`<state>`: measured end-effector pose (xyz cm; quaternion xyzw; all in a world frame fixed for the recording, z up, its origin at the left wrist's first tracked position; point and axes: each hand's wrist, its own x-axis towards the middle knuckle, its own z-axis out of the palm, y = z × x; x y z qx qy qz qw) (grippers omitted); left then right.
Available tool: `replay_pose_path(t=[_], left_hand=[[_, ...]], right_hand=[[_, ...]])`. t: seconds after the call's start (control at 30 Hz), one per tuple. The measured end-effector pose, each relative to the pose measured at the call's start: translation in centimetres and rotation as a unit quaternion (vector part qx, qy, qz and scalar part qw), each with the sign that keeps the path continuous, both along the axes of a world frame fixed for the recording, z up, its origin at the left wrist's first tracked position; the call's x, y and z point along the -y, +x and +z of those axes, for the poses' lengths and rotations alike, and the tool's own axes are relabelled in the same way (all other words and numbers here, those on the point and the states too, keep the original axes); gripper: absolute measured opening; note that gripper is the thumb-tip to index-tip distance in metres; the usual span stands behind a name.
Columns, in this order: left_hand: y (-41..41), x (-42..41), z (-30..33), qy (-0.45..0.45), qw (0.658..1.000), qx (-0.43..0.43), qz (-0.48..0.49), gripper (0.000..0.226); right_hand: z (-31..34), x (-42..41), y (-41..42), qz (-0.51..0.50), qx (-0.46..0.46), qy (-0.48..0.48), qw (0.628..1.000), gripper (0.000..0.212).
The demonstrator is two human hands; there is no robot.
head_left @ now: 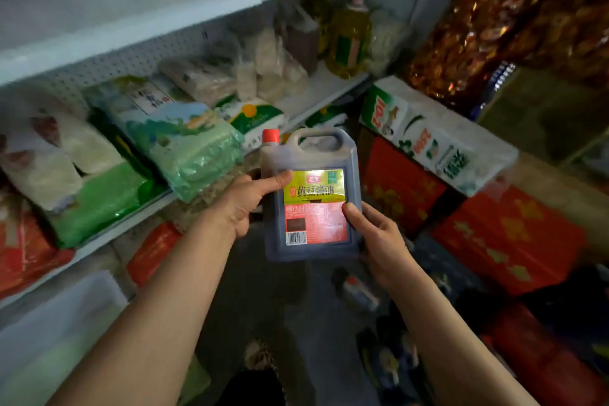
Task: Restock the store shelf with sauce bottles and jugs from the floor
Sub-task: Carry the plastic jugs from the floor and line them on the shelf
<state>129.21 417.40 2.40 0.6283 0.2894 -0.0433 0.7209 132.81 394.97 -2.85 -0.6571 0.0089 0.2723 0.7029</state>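
Both hands, left (pixel 245 204) and right (pixel 379 237), clasp a dark sauce jug (pixel 311 195) upright in mid-air before the shelf (pixel 138 10), not yet placed, while further bottles (pixel 359 293) apparently remain on the floor (pixel 263 300), restocking evidently unfinished.

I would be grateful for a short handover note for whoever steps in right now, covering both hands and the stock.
Left hand: gripping the left side of the dark plastic sauce jug with the red cap, thumb on its yellow-green label.
Right hand: gripping the jug's lower right corner.
The jug is held upright in the air, in front of the white metal shelf, not yet placed.
Done: one jug lifted.
Left: shelve it; more small bottles appear to lie on the dark floor, blurred.
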Motion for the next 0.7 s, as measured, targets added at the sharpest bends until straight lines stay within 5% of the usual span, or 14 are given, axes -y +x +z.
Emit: replay_pose_path(t=[0.1, 0.33, 0.5, 0.7], left_hand=[[2.4, -4.0, 4.4, 0.022, 0.999, 0.026, 0.029, 0.019], [8.0, -14.6, 12.5, 0.061, 0.989, 0.104, 0.089, 0.038], [10.5, -21.2, 16.4, 0.105, 0.976, 0.138, 0.133, 0.027], [11.3, -28.8, 18.4, 0.146, 0.938, 0.193, 0.249, 0.037]], right_hand=[[4.1, -4.2, 3.8, 0.027, 0.041, 0.016, 0.999, 0.050], [11.2, -15.9, 12.4, 0.084, 0.118, 0.054, 0.988, 0.054], [14.3, -23.8, 17.6, 0.138, 0.139, 0.096, 0.976, 0.059], [16.6, -34.7, 23.2, 0.255, 0.171, 0.161, 0.938, 0.037]])
